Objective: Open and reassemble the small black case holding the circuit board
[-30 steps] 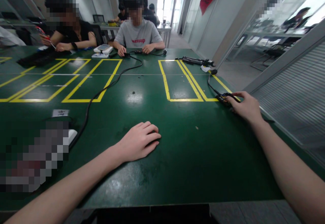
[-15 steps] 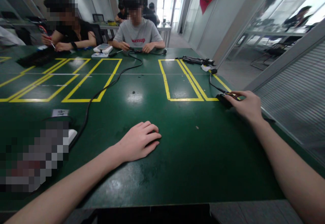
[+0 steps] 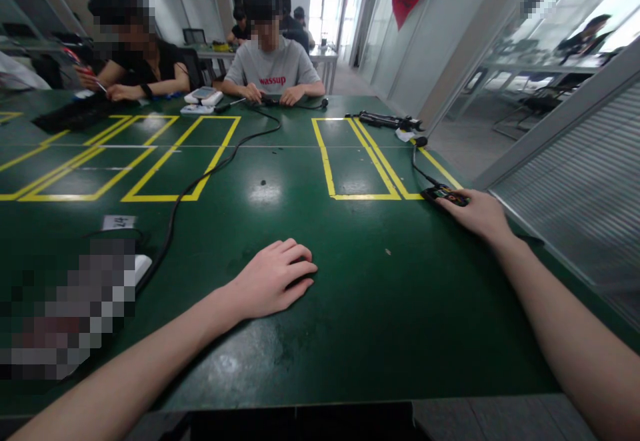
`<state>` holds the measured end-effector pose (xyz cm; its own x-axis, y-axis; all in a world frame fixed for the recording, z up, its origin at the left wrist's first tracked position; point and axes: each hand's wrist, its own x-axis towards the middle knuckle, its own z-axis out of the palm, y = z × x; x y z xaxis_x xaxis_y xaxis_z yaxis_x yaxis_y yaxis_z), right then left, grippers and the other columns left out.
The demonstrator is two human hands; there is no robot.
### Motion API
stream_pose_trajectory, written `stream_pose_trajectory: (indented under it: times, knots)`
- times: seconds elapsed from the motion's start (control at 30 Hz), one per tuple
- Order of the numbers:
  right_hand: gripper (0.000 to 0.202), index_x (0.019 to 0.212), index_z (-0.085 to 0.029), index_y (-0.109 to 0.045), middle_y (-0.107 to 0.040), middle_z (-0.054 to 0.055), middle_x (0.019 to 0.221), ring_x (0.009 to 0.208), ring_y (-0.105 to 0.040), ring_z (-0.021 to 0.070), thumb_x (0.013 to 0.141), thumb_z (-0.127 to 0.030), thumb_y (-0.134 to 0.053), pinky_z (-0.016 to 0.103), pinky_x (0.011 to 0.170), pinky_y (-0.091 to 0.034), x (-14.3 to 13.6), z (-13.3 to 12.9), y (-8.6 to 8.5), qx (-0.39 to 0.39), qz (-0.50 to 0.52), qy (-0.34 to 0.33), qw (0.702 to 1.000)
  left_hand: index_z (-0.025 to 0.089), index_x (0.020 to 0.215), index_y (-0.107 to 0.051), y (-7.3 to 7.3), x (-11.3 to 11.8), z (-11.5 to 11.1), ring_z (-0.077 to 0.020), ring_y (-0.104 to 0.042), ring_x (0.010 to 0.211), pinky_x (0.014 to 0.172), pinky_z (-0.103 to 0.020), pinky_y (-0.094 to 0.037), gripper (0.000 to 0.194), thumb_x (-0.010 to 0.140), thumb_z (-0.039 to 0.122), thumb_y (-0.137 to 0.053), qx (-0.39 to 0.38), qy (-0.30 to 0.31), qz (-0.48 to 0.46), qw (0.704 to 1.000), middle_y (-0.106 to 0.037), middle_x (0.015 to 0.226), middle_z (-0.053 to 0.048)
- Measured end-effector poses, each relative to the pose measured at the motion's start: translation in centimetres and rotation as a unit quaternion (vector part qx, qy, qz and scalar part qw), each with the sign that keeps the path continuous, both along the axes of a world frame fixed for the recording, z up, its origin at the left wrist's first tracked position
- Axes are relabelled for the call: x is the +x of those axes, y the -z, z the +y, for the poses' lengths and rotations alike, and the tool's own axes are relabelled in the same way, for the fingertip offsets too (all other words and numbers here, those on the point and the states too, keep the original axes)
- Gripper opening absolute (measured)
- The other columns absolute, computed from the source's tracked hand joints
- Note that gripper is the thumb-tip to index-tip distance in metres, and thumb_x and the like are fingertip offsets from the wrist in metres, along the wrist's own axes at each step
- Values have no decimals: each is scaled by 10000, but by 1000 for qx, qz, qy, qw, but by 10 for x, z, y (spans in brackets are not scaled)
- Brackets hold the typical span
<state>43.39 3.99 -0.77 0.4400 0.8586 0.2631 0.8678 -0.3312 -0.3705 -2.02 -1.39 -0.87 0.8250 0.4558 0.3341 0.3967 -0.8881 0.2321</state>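
At the right edge of the table, my right hand grips the near end of a small black open-topped device. Coloured bits like wires or parts show inside it, too small to name; my fingers hide its right end. From its far end a short black cable runs to a dark round plug. My left hand rests palm down on the green table, fingers loosely spread and slightly bent, with nothing seen in it.
Yellow tape outlines mark the far half of the table. A long black cable curves past a blurred-out object at left. Black folded parts lie at the back right. Two people work across the table, one handling a black device.
My right hand has lowered and turned at the black device, whose inside with coloured bits now shows more. My left hand has not moved.
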Motion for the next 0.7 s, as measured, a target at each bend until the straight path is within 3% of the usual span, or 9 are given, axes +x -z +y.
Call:
stream_pose_trajectory:
  times: [0.1,0.27,0.4,0.53,0.6,0.7]
  knots:
    - [291,972,-159,-760,-768,160,1027,974,-685,346,802,-394,-734,389,758,-496,-14,-1,0,-32,5,-13,999,170,1116,-709,0,0,0,-217,-642,988,835,-362,-532,208,1040,263,-539,-5,0,1,1000,-702,1111,-90]
    - [277,984,-204,-771,-760,102,1002,913,-703,306,795,-406,-748,418,815,-549,-64,-8,7,13,42,-227,973,175,1128,-709,1,-1,1,-217,-647,984,830,-357,-531,213,1042,268,-538,-4,-1,2,1000,-707,1110,-91]
    - [265,1024,-192,-758,-732,91,972,863,-696,258,874,-406,-708,381,791,-552,-129,-28,12,33,54,-426,903,166,1143,-696,-1,0,0,-207,-658,968,822,-348,-524,208,1043,252,-536,16,-3,-25,1000,-714,1098,-83]
    - [266,1141,-190,-713,-711,76,1021,847,-696,190,912,-321,-682,282,721,-522,-192,-54,12,22,42,-588,807,166,940,-680,-5,3,-4,-177,-637,832,738,-313,-490,183,1027,276,-562,53,0,-84,995,-702,940,-60]
    - [213,1060,-198,-711,-702,54,1000,778,-680,164,907,-343,-678,259,644,-486,-214,-64,12,4,23,-635,772,175,846,-643,-7,4,-6,-169,-616,775,696,-300,-469,217,1013,295,-574,51,8,-94,994,-676,852,-47]
    - [233,1027,-191,-692,-683,51,991,740,-658,155,884,-375,-685,254,599,-459,-228,-71,12,3,0,-635,773,179,870,-631,-8,4,-7,-172,-616,756,675,-300,-460,202,1000,326,-578,29,17,-71,997,-664,822,-40]
